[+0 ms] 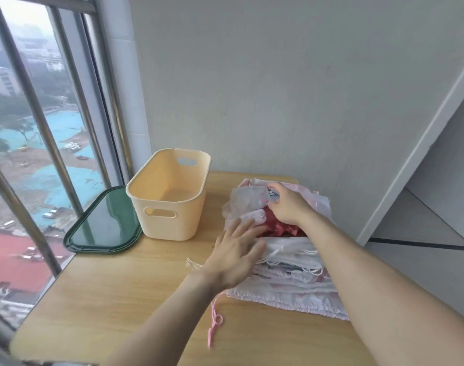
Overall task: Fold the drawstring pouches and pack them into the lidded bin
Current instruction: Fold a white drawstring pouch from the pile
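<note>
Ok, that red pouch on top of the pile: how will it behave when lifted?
Probably floppy: the red pouch lies crumpled between thin white pouches. Likely light, since the right hand gathers cloth there easily. Its cord may snag; loose cords trail from the pile.

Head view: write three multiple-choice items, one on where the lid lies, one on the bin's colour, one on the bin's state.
1. Where is the green lid?
A. on the bin
B. flat on the table, left of the bin
C. under the pouches

2. What colour is the bin?
A. cream
B. blue
C. black

3. What is the bin's state?
A. closed
B. tipped over
C. open and empty

Answers: 1 B, the lid lies beside the bin near the window; 2 A, its walls are pale cream; 3 C, its bare floor shows.
</note>
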`<action>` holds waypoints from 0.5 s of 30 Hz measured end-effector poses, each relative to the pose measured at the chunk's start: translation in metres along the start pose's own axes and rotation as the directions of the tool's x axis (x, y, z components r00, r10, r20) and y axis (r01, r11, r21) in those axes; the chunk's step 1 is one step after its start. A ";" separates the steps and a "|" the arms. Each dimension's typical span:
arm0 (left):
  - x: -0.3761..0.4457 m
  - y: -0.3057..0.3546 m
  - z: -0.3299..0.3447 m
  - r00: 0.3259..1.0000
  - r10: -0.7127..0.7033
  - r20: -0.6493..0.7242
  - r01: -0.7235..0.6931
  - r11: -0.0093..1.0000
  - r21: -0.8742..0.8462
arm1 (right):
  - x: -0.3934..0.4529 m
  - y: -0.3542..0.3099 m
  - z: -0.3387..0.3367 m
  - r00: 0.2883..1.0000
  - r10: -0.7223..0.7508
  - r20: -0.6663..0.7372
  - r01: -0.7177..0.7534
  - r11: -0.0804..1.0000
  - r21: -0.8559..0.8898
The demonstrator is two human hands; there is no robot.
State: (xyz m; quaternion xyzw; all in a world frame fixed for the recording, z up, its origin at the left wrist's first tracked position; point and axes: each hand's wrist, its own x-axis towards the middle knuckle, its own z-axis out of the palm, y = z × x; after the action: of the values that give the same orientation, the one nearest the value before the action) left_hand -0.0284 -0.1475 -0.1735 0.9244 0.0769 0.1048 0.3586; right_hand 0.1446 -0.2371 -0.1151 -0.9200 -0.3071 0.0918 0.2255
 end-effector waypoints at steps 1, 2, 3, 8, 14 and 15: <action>0.003 -0.003 0.006 0.999 -0.010 0.036 0.010 1.000 0.011 | 0.008 -0.003 0.000 0.999 0.005 0.042 -0.005 1.000 0.000; 0.005 -0.006 0.011 0.998 -0.016 0.061 0.015 1.000 0.018 | 0.015 -0.007 0.000 0.996 0.019 0.088 -0.019 1.000 0.000; 0.006 -0.010 0.016 0.997 -0.013 0.075 0.011 0.999 0.030 | 0.020 -0.010 0.002 0.992 0.034 0.123 -0.034 0.999 -0.006; 0.008 -0.017 0.024 0.999 0.008 0.041 -0.009 0.999 0.039 | 0.030 -0.008 0.022 0.995 0.089 0.041 -0.095 0.981 0.168; -0.002 -0.015 0.018 0.959 -0.023 -0.282 -0.020 0.989 -0.148 | 0.006 -0.018 0.013 0.988 -0.008 -0.153 0.063 0.932 0.356; -0.005 -0.015 0.017 0.922 -0.056 -0.384 -0.016 0.983 -0.183 | -0.001 -0.021 0.010 0.983 -0.033 -0.180 0.099 0.922 0.373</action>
State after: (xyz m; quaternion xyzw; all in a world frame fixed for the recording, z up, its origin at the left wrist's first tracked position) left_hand -0.0298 -0.1483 -0.1966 0.8478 0.1458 0.2885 0.4204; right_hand 0.1298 -0.2196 -0.1141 -0.8523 -0.2939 0.0629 0.4280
